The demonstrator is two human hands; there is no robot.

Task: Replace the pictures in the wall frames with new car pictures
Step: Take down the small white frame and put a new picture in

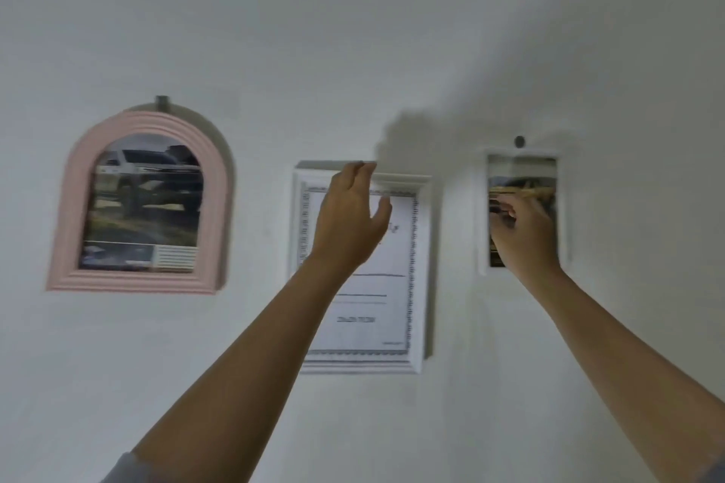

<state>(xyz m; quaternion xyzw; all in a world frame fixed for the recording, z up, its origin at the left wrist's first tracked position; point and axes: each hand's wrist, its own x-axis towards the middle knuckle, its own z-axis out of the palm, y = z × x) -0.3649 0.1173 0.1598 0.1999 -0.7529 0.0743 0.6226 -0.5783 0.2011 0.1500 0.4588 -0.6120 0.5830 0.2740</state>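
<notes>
Right hand (523,231) grip: fingers curled, thumb and forefinger together on the right picture (514,183), which sits in the opening of the right frame (521,152). The hand covers the lower half of that opening. Motion blur hides the exact contact point.

Left hand (349,216) grip: fingers apart and relaxed, thumb spread, holding nothing. The fingertips (363,167) lie at the top edge of the middle frame (361,367). Whether they touch the rail cannot be told.

Frame layout on the wall (353,31), 3 units:
1. Pink frame (145,279), arched top, far left, hung from a hook (161,102). It holds the left picture (145,200), a car photo filling the arch.
2. Middle frame, white, rectangular, holding a certificate (365,306) with a patterned border. Its right edge stands off the wall and casts a dark strip.
3. Right frame, white, narrow, hung under a nail (519,141). A pale gap shows between its top rail and the top edge of the right picture.

Clearances: bare wall separates all 3 frames, with the wider gap between the pink and middle frames. Both forearms rise from the lower edge of view and do not cross. A shadow (412,145) lies on the wall above the middle frame.
</notes>
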